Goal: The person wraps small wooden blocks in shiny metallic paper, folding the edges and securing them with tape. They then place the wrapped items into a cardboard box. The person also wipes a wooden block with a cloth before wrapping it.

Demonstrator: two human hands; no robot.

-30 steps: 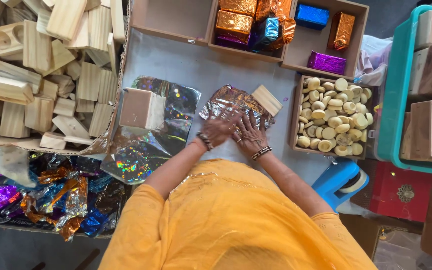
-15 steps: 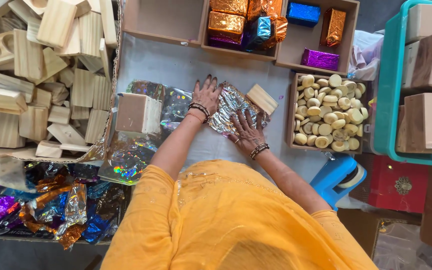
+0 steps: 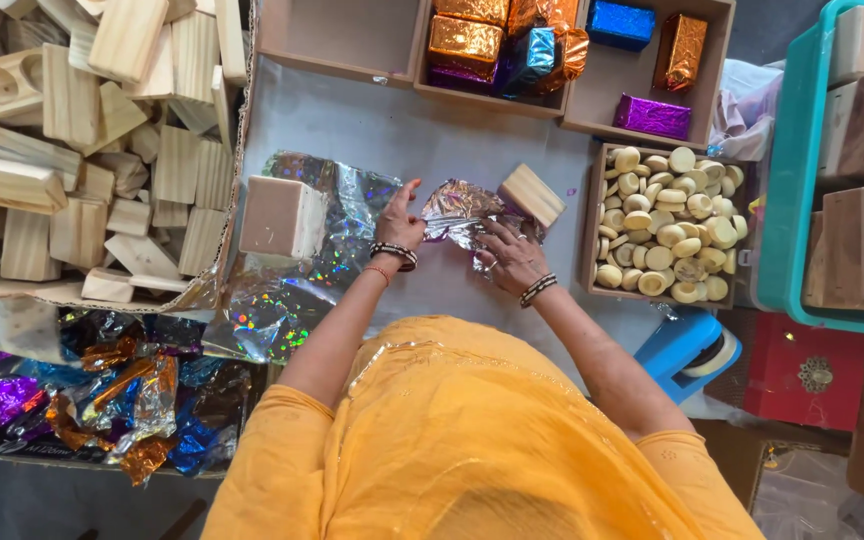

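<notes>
We look straight down on a pale grey tabletop (image 3: 372, 120) from above a person in a bright yellow garment (image 3: 472, 440).

Far left, a large heap of plain wooden blocks (image 3: 82, 140) fills a cardboard tray. At the right edge stands a teal plastic crate (image 3: 787, 200) holding bigger brown boxes. Along the far side sit shallow brown trays (image 3: 352, 35), one holding blocks already wrapped in orange, blue and purple foil (image 3: 512, 40). Near left, a box holds crumpled coloured foil sheets (image 3: 102, 400). Right of the hands, a small tray is full of round cream-coloured discs (image 3: 667, 225). A blue tape dispenser (image 3: 687, 350) lies near right.

In the middle, a sheet of holographic silver foil (image 3: 302, 290) is spread flat, with a pinkish square block (image 3: 282, 218) resting on its left part.

Our left hand (image 3: 399, 222) lies on the foil, fingers stretched and pressing its edge; it grips nothing that we can make out. Our right hand (image 3: 512, 258) rests with curved fingers on a crumpled silver foil wrap (image 3: 462, 212), holding it down.

That wrap partly covers a light wooden block (image 3: 532, 195), whose bare end pokes out far and to the right. The block's long axis runs diagonally, from near left to far right. It lies just beyond the right hand, which is the nearer of the two; the left hand sits at the wrap's left edge.
</notes>
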